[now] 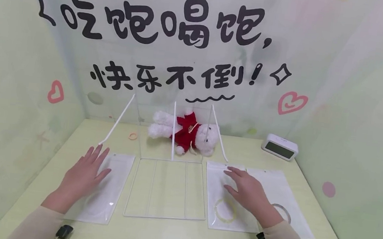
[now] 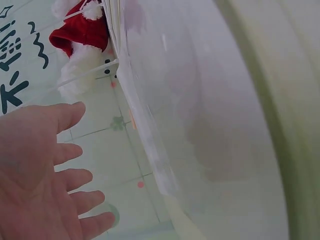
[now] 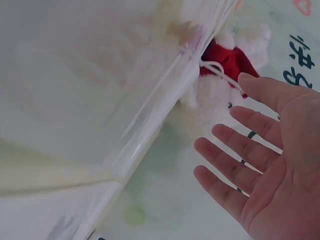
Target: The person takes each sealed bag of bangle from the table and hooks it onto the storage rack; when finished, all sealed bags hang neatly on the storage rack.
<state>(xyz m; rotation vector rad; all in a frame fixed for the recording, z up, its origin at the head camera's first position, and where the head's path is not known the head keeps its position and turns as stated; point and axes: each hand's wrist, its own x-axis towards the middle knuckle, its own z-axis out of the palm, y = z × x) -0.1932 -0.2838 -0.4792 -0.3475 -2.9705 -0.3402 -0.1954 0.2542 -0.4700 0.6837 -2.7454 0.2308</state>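
Head view, left hand (image 1: 82, 176): fingers spread, holding nothing, over a clear pouch (image 1: 112, 189).
Right hand (image 1: 248, 190): likewise loose and bare, over another pouch (image 1: 217, 185).
White wire rack (image 1: 173, 141): stands between them on the table (image 1: 166, 236), plush bear (image 1: 187, 132) lying behind.

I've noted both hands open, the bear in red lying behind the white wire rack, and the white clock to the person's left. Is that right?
Not quite: the white clock is to the person's right, as the head view shows. The rest holds: left hand and right hand open, bear in red lying behind the white wire rack.
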